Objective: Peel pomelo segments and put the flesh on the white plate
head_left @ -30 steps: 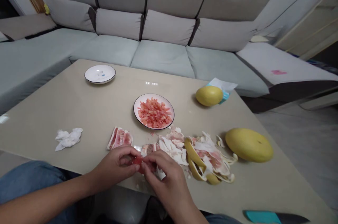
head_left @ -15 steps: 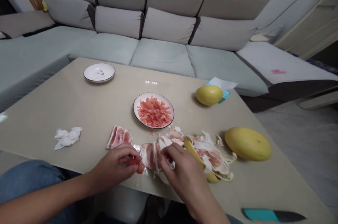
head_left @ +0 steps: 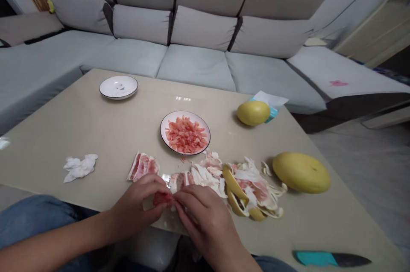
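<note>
My left hand [head_left: 136,208] and my right hand [head_left: 203,218] meet at the near edge of the table [head_left: 96,135], both pinching one small piece of red pomelo flesh [head_left: 162,198]. Just beyond them lie pomelo segments [head_left: 143,166] with white membrane and a heap of peel and pith [head_left: 243,184]. A white plate [head_left: 167,120] holds peeled red pomelo bits [head_left: 185,134] a little farther back.
An empty white saucer [head_left: 118,87] sits far left. A crumpled tissue [head_left: 79,167] lies at left. Two whole yellow pomelos [head_left: 301,172] [head_left: 253,112] rest at right, one by a tissue pack [head_left: 270,103]. A teal-handled knife [head_left: 331,258] lies near right. A grey sofa [head_left: 192,45] stands behind.
My right hand reached to the peel heap half a second ago, then came back to the red piece held in my left hand. The view drifted slightly.
</note>
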Tool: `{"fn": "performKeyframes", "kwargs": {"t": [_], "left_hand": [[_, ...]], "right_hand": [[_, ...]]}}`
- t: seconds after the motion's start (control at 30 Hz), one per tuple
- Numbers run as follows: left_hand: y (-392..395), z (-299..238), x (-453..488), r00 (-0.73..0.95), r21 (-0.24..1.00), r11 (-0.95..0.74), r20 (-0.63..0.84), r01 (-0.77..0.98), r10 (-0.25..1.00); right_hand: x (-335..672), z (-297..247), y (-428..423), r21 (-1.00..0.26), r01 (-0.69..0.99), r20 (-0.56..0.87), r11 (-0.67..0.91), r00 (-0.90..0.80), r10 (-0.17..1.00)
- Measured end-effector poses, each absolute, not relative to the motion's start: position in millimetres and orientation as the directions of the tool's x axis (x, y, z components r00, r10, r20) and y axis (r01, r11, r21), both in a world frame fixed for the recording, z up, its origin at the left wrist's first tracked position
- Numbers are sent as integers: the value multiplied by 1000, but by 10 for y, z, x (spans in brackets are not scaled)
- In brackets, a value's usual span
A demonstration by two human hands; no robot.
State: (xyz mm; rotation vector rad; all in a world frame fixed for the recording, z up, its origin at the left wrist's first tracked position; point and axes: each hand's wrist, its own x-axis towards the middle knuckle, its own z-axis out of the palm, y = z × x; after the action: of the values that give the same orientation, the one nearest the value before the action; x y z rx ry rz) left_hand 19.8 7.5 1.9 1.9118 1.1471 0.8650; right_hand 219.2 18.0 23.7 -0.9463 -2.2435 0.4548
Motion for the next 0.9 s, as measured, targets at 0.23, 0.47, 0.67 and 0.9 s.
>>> {"fn": "performKeyframes", "kwargs": {"t": [0.23,0.47,0.67,0.9], "left_hand": [[62,29,204,385,856,-320,157,407,910],[88,14,201,359,967,-75,-17,242,933],[102,-8,184,393,888,454,-391,-77,832],[95,128,187,436,787,583,-460,-204,774]], "right_hand": [[2179,183,161,-529,512,393,677,-559,730],[2186,282,203,-820,383,244,426,-440,865],[2209,314,269,-918,366,12,152,-357,934],[2264,297,356,-947,314,-165,-65,-304,938]]}}
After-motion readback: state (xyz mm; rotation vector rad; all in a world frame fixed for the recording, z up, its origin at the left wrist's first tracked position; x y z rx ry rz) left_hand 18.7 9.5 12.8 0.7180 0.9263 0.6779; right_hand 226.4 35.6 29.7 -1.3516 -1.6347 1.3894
